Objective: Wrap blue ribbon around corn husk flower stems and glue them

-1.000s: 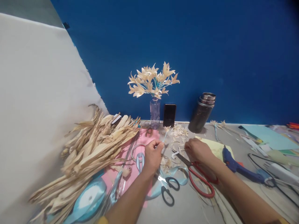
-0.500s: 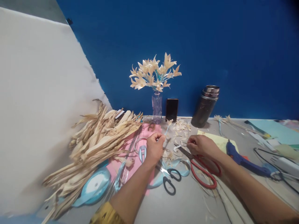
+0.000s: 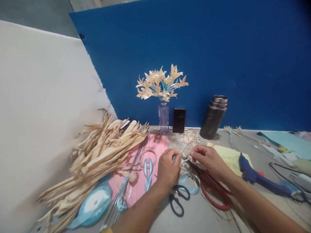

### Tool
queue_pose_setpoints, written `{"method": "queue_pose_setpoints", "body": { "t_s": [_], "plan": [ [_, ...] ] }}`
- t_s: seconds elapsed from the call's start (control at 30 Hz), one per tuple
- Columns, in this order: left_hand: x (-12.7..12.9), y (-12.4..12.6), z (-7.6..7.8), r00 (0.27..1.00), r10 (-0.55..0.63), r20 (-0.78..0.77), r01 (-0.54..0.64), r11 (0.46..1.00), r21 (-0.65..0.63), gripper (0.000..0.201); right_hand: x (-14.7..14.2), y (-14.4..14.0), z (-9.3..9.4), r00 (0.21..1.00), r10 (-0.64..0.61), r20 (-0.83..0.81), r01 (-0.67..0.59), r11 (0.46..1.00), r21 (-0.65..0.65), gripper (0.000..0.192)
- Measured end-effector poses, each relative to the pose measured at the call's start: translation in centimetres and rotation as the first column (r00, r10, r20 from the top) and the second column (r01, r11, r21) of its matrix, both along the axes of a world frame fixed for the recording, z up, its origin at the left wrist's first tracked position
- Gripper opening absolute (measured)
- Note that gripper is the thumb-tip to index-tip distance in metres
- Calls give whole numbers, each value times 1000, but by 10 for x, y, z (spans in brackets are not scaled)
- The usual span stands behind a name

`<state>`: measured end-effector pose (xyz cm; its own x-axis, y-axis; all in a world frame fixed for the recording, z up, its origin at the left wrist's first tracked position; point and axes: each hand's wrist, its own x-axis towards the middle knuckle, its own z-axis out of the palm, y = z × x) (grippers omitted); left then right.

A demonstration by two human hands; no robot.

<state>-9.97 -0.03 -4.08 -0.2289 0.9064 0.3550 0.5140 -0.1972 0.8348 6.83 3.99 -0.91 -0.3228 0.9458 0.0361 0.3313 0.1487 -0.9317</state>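
Observation:
My left hand pinches a thin blue-wrapped stem that points up and away towards the husk scraps. Close to its right, my right hand has its fingertips pinched together on a small pale husk piece beside that stem. Both hands hover over the grey table. Red-handled scissors lie under my right wrist. Black-handled scissors lie just below my left hand, beside a loop of light blue ribbon.
A pile of dried corn husks fills the left. A ribbon spool, pink paper, a wire ring, a vase of husk flowers, a phone, a steel flask and a blue glue gun surround the hands.
My two hands have come closer together. The right hand left the red scissors and moved left to the stem tip. The left hand shifted right. The view tilted slightly.

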Motion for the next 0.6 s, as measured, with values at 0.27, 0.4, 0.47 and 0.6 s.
{"method": "queue_pose_setpoints", "body": {
  "t_s": [0.27, 0.4, 0.47, 0.6],
  "plan": [
    [3, -7, -7, 893, 53, -448, 21, 987, 159, 18, -5, -2, -1, 989, -79, -121, 62, 988, -142, 30],
    [2, -8, -11, 749, 133, -649, 27, 973, 230, 21, -9, -1, -7, 981, -116, -155, 87, 979, -187, 32],
    [2, -9, -13, 692, 164, -703, 44, 962, 268, 22, -10, -1, -10, 979, -123, -162, 90, 976, -201, 33],
    [2, -10, -14, 647, 209, -733, 66, 943, 327, 22, -10, -1, -13, 975, -144, -169, 105, 969, -223, 30]
  ]
}}
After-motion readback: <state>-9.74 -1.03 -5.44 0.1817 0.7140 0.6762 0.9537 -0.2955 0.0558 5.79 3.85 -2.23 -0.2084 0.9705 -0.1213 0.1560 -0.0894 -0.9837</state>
